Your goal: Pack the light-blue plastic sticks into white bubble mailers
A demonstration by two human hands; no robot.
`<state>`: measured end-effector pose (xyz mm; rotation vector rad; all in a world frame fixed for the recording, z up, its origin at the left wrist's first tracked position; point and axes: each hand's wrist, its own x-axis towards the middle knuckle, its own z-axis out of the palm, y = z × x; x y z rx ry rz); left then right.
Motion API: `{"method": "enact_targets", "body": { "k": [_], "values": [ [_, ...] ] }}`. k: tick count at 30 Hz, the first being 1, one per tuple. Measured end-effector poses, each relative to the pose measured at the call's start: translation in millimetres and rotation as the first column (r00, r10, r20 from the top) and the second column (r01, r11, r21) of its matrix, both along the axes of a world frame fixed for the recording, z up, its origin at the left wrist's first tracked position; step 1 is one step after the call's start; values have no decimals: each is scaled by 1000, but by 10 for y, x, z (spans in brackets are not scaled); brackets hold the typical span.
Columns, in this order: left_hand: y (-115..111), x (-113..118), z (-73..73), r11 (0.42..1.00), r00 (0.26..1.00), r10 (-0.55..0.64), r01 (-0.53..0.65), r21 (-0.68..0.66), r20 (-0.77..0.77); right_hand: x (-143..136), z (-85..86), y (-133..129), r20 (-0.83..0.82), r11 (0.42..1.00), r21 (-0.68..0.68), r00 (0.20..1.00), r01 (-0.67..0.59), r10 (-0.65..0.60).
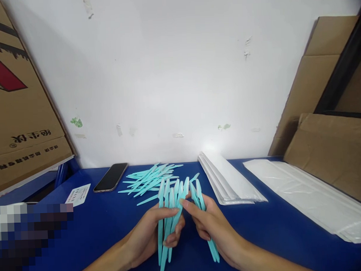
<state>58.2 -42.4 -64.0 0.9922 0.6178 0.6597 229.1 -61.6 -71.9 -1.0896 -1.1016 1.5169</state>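
While only some turquoise sticks (159, 243) seem taken up, left hand (146, 228): a fan is clasped by thumb and curled fingers, pale ends pointed between twelve and one.
Right hand (212, 221): fewer are gripped, long axes between eleven and twelve.
Loose pile (153, 178): at eleven o'clock beyond the hands, many are left, mostly eight-to-two.
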Motion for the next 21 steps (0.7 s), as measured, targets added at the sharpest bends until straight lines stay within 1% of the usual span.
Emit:
{"method": "enact_targets", "body": {
  "k": [4, 6, 8, 11, 12, 14, 17, 19, 21],
  "values": [
    [1, -16, 28, 997, 1000, 15, -17, -74, -17, -7, -13, -13, -21, 1000, 9, 1000, 13, -12],
    [-6, -27, 51, 995, 996, 35, -43, -91, -83, -5, -15, -22, -56, 998, -18, 996, 62, -63],
    [-12, -25, 70, 996, 978, 67, -77, -45, -197, 1, -12, -24, -114, 992, -48, 986, 118, -123],
    [-11, 14, 63, 991, 931, 131, -124, 40, -341, 12, -7, -15, -184, 990, -46, 973, 134, -140],
    [-9, 33, 50, 988, 918, 153, -142, 58, -367, 14, -8, -11, -167, 990, -31, 976, 138, -141],
    [-8, 73, 19, 978, 903, 207, -184, 96, -376, 18, -17, -7, -75, 985, 7, 983, 172, -171],
    [-26, 112, -1, 949, 897, 308, -270, 161, -317, 29, -42, -25, 87, 980, 36, 976, 198, -200],
    [-51, 117, 18, 944, 903, 329, -302, 137, -278, 43, -60, -51, 159, 981, 62, 969, 182, -189],
    [-80, 113, 54, 961, 931, 276, -271, 56, -239, 59, -70, -78, 217, 971, 183, 957, 154, -192]
  ]
}}
